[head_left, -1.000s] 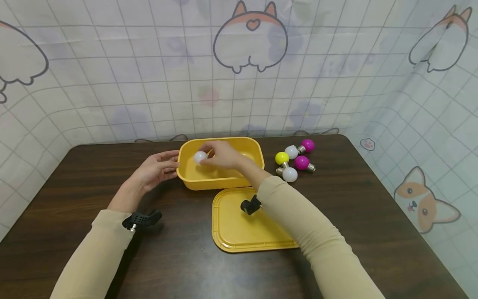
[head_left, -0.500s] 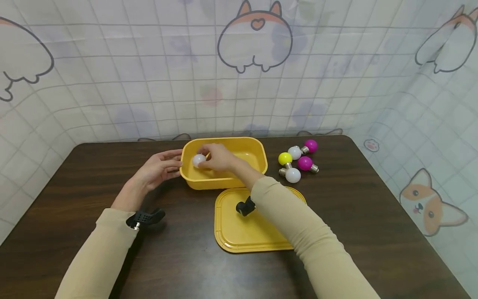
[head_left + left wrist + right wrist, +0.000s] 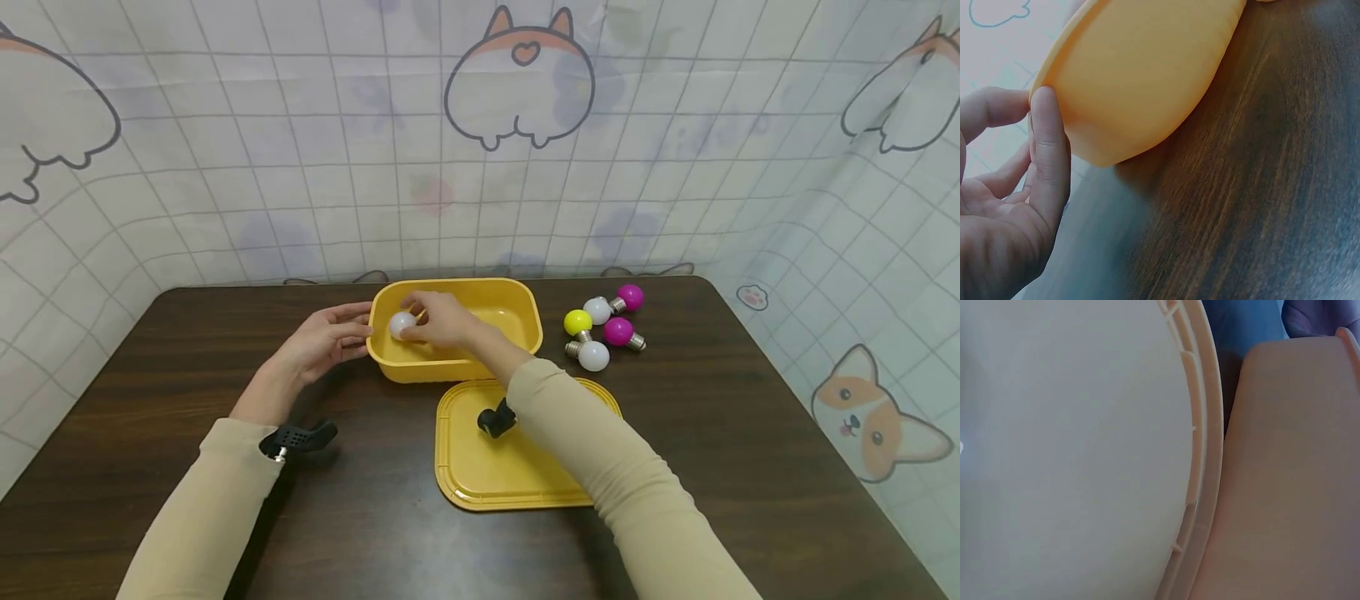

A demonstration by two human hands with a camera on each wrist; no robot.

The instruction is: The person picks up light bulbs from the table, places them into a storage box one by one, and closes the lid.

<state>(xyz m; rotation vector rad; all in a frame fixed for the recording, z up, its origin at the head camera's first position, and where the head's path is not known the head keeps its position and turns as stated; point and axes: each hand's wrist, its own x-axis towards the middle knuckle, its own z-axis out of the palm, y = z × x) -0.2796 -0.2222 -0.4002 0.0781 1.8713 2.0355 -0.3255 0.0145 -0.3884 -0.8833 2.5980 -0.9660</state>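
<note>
In the head view, my right hand (image 3: pixel 444 320) is inside a yellow plastic box (image 3: pixel 420 373), pinching a white light bulb (image 3: pixel 402 323) near the left end. The bulb's base is hidden by the fingers. My left hand (image 3: pixel 318 343) touches the outside of the box's left end with fairly straight fingers. Seen from the left wrist, the fingertips (image 3: pixel 1046 103) meet the box's rim (image 3: pixel 1129 69). The right wrist view has the yellow lid (image 3: pixel 1085 450) beside the box wall (image 3: pixel 1291 469); the right hand does not show there.
Right of the box, several loose bulbs lie on the dark wooden table (image 3: pixel 360 517): a yellow bulb (image 3: pixel 577 322), white ones (image 3: pixel 594 357) and magenta ones (image 3: pixel 618 332). The lid lies in front of the box, under the right forearm. A patterned cloth (image 3: pixel 337 167) hangs behind.
The right hand has lowered the white bulb slightly into the left end of the box. The left hand stays at the box. The whole view has shifted a little.
</note>
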